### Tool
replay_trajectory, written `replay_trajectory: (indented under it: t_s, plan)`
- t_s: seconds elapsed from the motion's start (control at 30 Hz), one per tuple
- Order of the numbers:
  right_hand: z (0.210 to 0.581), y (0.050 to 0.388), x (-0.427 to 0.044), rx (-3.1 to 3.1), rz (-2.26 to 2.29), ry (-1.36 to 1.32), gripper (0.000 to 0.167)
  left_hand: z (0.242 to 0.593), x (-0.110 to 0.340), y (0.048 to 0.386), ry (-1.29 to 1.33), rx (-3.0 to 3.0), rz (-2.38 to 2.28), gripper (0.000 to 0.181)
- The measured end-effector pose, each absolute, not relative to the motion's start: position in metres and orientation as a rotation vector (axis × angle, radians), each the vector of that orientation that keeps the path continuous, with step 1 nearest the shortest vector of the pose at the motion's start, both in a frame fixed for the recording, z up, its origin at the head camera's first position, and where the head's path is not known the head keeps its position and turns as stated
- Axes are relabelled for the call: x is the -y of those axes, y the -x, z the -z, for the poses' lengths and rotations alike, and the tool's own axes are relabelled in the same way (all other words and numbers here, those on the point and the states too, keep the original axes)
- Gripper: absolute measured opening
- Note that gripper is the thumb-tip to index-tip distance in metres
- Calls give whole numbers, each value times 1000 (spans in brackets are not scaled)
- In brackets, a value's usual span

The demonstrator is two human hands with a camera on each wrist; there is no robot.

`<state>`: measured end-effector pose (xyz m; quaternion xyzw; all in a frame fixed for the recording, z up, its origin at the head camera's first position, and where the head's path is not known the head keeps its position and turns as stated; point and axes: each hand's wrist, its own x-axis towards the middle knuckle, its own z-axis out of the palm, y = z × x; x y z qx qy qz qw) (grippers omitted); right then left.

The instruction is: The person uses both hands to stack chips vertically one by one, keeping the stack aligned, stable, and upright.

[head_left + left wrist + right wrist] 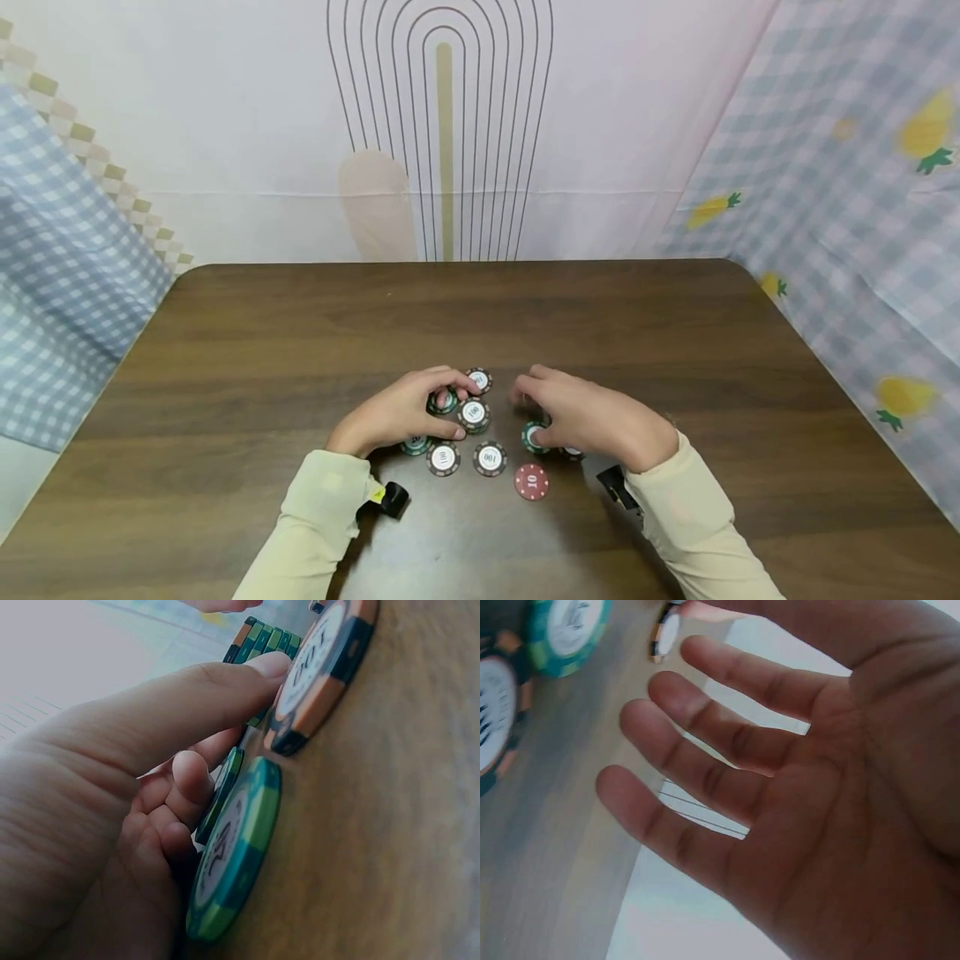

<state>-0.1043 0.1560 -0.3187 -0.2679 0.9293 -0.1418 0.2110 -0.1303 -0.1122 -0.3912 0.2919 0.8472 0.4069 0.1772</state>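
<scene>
Partly-covering green chips (pixel 415 447): left grip (pixel 407 410) pinching chip stack (pixel 474 413), right grip (pixel 592 412) spread.

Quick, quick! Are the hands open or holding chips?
Left hand: curled around a chip stack; can't tell how tightly.
Right hand: open, thumb over a green chip.

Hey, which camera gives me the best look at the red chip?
The head view: the red chip lies flat on the table, clear of the right hand, its whole face uncovered and its 10 readable. Neither wrist view shows it at all.
</scene>
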Motion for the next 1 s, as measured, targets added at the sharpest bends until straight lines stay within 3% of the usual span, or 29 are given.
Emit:
replay_trajectory:
  t_s: [0.47,1.0]
  plan:
    - [344,89,-172,-2768,352,1053,41,389,120,132,-833,-2418,-1149,52]
    - [356,84,-181,-2782,399,1061,36,390,112,132,-844,-2397,-1135,51]
